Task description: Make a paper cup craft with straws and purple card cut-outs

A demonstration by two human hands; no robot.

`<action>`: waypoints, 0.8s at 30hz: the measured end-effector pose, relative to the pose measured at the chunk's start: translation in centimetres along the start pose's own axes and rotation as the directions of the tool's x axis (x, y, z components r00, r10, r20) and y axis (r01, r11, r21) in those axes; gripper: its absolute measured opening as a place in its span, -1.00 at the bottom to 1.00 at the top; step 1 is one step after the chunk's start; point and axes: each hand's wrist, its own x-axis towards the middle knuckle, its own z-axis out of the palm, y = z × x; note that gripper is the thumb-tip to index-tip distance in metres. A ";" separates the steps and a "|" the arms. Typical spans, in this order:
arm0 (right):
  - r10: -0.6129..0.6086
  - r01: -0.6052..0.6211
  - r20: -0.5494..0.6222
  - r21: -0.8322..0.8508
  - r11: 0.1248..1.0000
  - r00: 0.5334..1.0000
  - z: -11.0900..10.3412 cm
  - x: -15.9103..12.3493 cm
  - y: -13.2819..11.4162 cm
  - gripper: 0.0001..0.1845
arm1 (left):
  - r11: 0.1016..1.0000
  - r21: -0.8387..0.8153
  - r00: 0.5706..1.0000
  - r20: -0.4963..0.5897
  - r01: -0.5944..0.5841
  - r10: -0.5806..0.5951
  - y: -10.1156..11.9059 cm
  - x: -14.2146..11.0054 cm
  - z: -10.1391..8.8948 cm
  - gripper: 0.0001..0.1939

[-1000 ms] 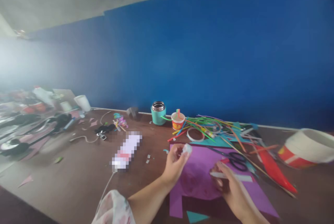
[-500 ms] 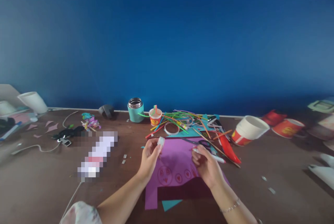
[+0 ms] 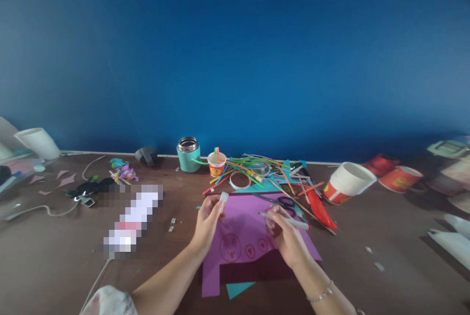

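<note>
My left hand (image 3: 207, 219) pinches a small white pen cap (image 3: 223, 198) above the left edge of a purple paper sheet (image 3: 242, 217). My right hand (image 3: 284, 236) grips a white marker pen (image 3: 290, 221), its tip pointing left toward the cap. The purple sheet lies flat on the brown table (image 3: 73, 251) and carries small drawn circles with hearts (image 3: 230, 248) between my hands. Black-handled scissors (image 3: 284, 202) lie just beyond my right hand.
Behind the sheet lie several coloured straws (image 3: 257, 168), a tape ring (image 3: 240, 181), a small red paper cup (image 3: 216, 164) and a teal jar (image 3: 188, 148). A tipped paper bucket (image 3: 347, 182) and a red cone (image 3: 319, 209) lie to the right. A blue wall (image 3: 235, 60) backs the table.
The view swung right and levelled. My hands came closer together over the purple sheet, with cap and marker tip nearer each other.
</note>
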 end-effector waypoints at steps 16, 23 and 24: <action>-0.046 0.122 0.160 -0.509 0.852 0.986 1.6 -1.1 1.6 -0.64 | 1.000 0.001 0.999 -0.026 0.031 -0.031 0.3 0.0 0.3 -0.61; -0.062 0.186 0.193 -0.731 0.657 0.979 1.9 -1.1 2.8 -0.69 | 1.000 0.018 1.000 -0.004 0.025 -0.025 0.5 0.1 0.2 -0.59; -0.063 0.192 0.198 -0.741 0.644 0.978 1.9 -1.1 2.8 -0.70 | 0.999 0.022 1.000 -0.004 0.025 -0.025 0.5 0.1 0.2 -0.59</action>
